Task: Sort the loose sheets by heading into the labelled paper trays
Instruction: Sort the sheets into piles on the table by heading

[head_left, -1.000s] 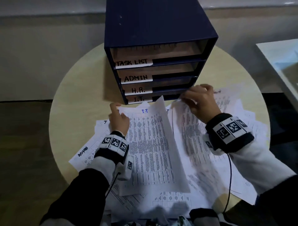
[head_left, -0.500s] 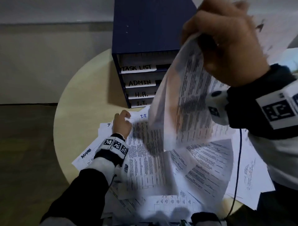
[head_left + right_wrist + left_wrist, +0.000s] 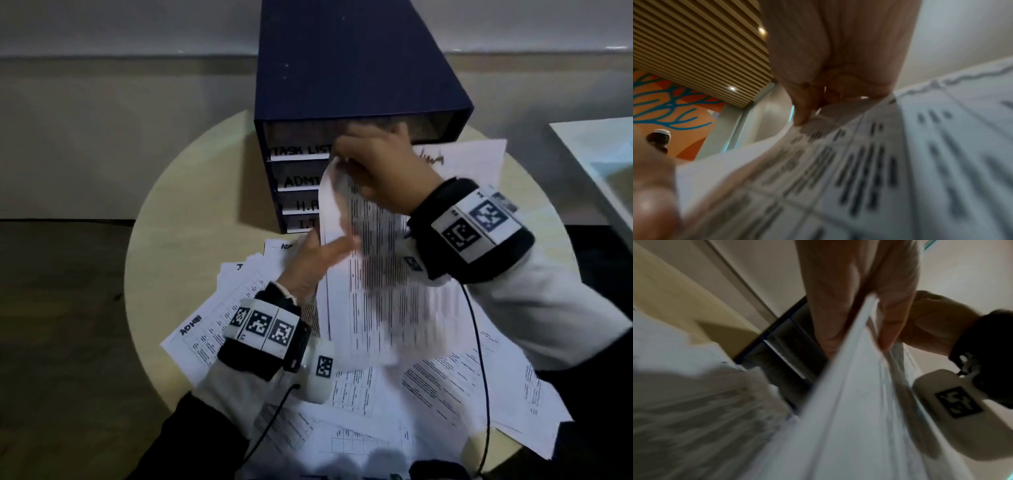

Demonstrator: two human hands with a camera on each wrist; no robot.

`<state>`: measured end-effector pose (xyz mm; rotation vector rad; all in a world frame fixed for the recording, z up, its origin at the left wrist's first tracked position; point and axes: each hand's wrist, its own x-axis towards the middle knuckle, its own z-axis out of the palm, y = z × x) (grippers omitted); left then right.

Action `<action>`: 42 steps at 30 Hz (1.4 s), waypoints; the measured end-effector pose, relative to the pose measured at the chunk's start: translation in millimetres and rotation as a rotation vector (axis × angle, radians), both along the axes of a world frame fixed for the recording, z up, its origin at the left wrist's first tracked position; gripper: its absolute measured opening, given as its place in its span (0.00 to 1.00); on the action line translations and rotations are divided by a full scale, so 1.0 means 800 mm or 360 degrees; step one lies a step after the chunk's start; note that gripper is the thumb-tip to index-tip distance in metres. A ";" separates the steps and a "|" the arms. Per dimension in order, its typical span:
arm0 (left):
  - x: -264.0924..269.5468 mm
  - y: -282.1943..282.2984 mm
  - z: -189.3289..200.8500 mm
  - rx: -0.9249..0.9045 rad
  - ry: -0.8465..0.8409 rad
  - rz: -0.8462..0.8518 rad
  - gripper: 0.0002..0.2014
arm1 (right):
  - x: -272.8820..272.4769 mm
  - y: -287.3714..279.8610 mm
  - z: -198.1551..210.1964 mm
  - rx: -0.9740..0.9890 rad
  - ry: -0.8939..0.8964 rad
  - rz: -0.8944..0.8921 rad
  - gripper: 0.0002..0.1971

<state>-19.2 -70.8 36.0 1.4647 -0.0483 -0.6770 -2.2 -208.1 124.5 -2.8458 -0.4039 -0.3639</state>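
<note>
A printed sheet (image 3: 383, 281) hangs upright in front of the navy tray unit (image 3: 342, 68), blurred, its heading unreadable. My right hand (image 3: 346, 164) pinches its top edge level with the TASK LIST and ADMIN labels. My left hand (image 3: 334, 245) grips its left edge lower down, thumb on the front. The left wrist view shows the sheet (image 3: 849, 394) running between thumb and fingers (image 3: 828, 313). In the right wrist view the fingertips (image 3: 803, 113) pinch the sheet (image 3: 879, 162). Labels H.R. and I.T. show partly beside the paper. Many loose sheets (image 3: 445, 394) cover the round table (image 3: 191, 205).
One sheet headed ADMIN (image 3: 205, 329) lies at the pile's left edge, near the table rim. Another sheet (image 3: 472, 161) lies right of the tray unit. A white surface (image 3: 603, 154) stands off the table at the right. Cables run from both wrists.
My right hand has brought the sheet down from near the camera to the front of the trays. My left hand has left the pile and taken the sheet's left edge.
</note>
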 end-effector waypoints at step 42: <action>0.063 0.037 -0.063 0.1370 -0.0853 -0.0668 0.16 | -0.101 -0.086 -0.204 0.1015 0.1025 -0.0597 0.07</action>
